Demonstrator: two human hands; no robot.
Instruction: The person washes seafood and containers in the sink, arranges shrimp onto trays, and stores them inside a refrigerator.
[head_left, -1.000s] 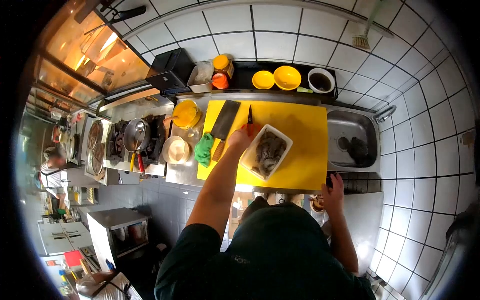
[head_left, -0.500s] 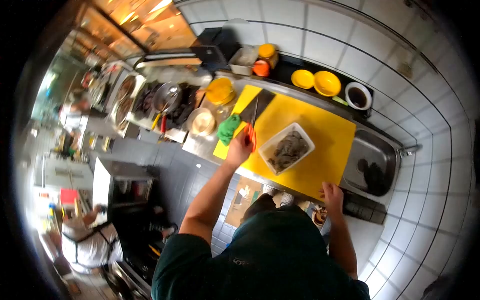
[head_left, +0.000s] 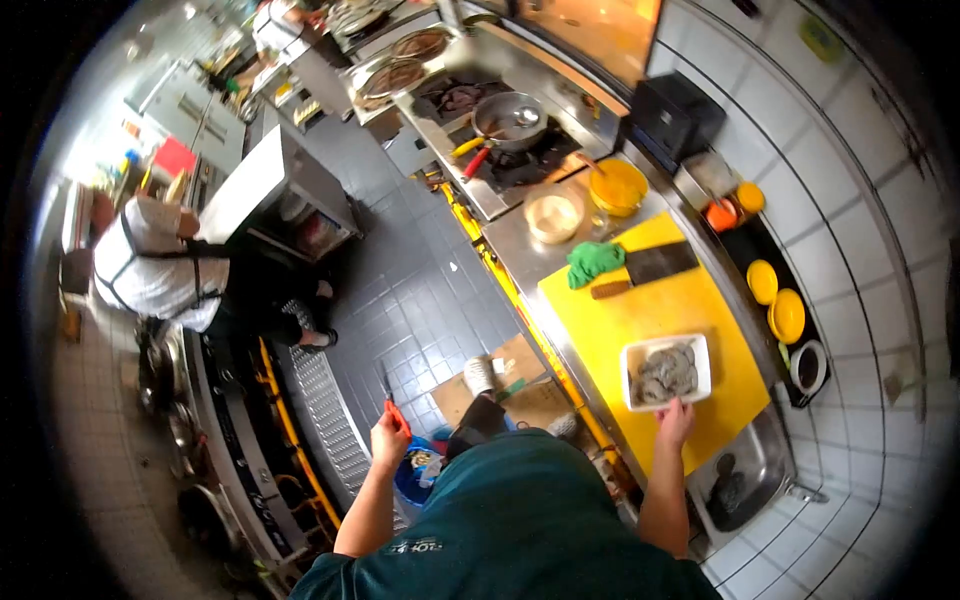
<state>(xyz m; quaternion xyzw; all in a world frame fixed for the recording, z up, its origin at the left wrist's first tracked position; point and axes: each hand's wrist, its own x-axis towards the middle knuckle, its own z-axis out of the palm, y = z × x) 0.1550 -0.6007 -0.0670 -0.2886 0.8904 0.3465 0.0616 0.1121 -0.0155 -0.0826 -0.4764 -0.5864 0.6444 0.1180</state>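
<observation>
Out over the floor on the left, my left hand [head_left: 388,440] is closed around the red-orange handles of a pair of scissors [head_left: 397,414], their thin dark blades pointing away from me. My right hand [head_left: 676,424] pinches the near rim of a white tub [head_left: 628,374] on the yellow cutting board [head_left: 600,330]. Grey pieces that look like raw shrimp [head_left: 664,374] lie in the tub. Beyond it on the board are a cleaver [head_left: 662,263] and a crumpled green cloth [head_left: 596,262].
A steel sink [head_left: 775,465] adjoins the board's near end. Past the far end stand a pale bowl [head_left: 553,217], a yellow tub [head_left: 618,187] and a stove with a pan [head_left: 509,118]. A blue bin [head_left: 413,478] is by my legs. A co-worker [head_left: 160,260] stands at left.
My body and view have turned left. My left hand has carried the scissors off the board and out over the floor. My right hand has moved from the board's edge to the tub's rim.
</observation>
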